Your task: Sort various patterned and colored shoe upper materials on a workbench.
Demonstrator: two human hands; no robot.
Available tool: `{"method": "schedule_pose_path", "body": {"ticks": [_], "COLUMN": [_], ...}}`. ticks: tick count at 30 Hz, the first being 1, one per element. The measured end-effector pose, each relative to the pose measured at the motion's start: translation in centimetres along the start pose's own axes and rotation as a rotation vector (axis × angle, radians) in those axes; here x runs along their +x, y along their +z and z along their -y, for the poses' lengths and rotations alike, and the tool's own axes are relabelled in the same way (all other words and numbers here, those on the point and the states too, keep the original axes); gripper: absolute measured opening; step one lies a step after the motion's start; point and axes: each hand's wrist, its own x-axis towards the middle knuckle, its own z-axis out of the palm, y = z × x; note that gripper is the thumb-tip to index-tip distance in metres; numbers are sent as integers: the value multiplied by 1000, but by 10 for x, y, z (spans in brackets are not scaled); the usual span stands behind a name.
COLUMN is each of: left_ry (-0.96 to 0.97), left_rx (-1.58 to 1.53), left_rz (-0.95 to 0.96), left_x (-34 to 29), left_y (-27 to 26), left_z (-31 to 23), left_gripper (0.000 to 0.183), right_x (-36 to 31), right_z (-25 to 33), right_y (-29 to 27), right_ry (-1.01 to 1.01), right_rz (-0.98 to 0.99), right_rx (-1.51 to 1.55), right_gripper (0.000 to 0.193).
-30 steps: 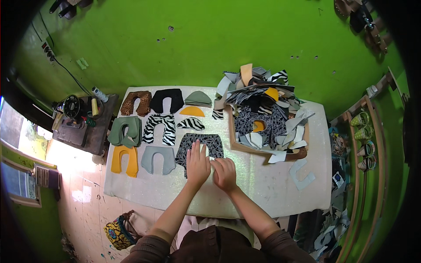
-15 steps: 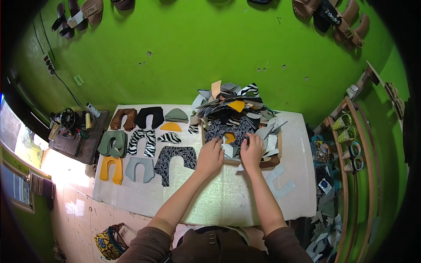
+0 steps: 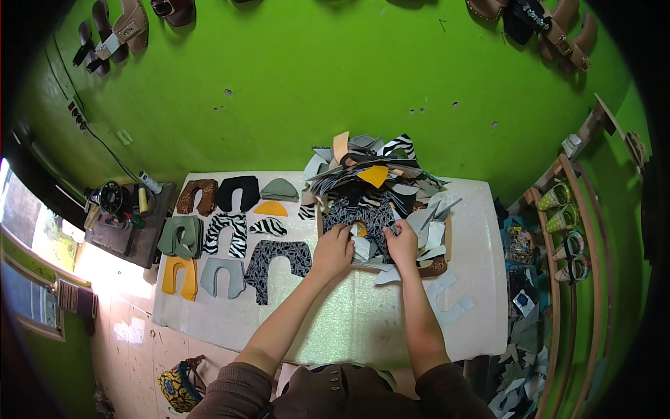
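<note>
A dark U-shaped piece with a grey line pattern lies over the scraps in a cardboard box. My left hand grips its left leg, fingers bent. On its right leg, my right hand is closed in a pinch. Between the legs, white and yellow scraps show. Behind the piece rises a heap of mixed offcuts, some zebra-striped, some grey, with a yellow one on top. Left of my hands lies a matching patterned piece on the table.
Cut pieces lie in groups on the white table: zebra, grey, yellow, green, black and leopard. A pale U-shaped piece is at the right. A sewing machine stands left.
My view has shifted slightly. Both hands stay at the patterned piece, and its legs sit a little lower between my fingers. The table layout is the same.
</note>
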Motion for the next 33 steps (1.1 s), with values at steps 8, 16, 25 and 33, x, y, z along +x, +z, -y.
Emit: {"method": "schedule_pose_path", "body": {"ticks": [8,16,25,33], "left_ry": [-66,-124,-240,-236], "left_rx": [-83,-298,-886,-914], "left_rz": [39,54,148,41], "left_x": [0,3,15,17], "left_y": [-1,-13,-36,-64], "left_z": [3,3,10,0], "left_gripper": [32,54,55,41], "right_x": [-9,-15,-11,2], "right_z": [-3,-9,29,39], "right_y": [-37,-77,-103,-92], "right_ry": [91,198,55,-81], "right_rz": [458,722,674,327], "right_rx": [467,679,708,776], "right_gripper": [22,30,21,20]}}
